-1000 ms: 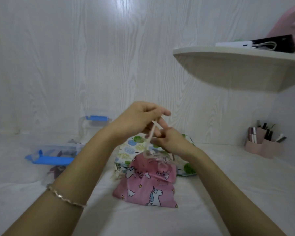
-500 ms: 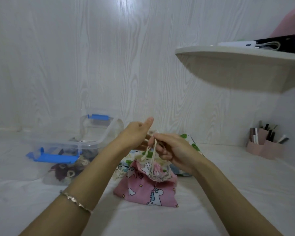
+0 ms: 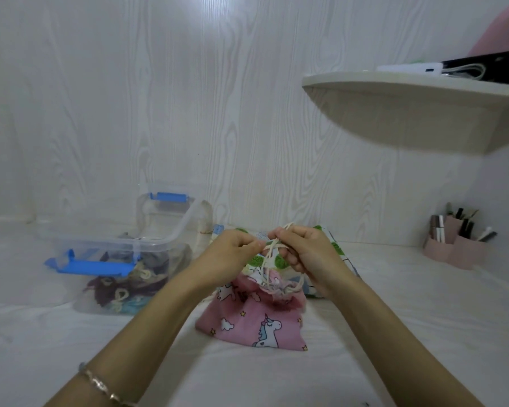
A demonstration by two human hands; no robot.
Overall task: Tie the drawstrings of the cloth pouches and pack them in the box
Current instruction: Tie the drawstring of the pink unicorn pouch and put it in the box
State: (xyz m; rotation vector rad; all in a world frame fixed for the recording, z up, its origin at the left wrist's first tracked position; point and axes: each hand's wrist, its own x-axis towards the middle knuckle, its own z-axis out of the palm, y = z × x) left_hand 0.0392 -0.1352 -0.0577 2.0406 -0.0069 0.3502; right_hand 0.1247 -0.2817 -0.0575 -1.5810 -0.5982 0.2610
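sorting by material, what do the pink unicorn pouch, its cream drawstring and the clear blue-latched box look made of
Pink unicorn-print pouch: matte printed cloth, creased and slumping.
Cream drawstring: probably cotton cord, limp.
Clear blue-latched box: glossy see-through plastic, contents visible.

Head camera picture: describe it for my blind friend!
A left hand and right hand pinch the cream drawstring of a pink unicorn-print cloth pouch on a white table. A clear plastic box with blue latches stands at left.

place: home room | cues: corner shelf (image 3: 394,92), pink desk organiser (image 3: 453,251), wood-grain wall (image 3: 130,113)
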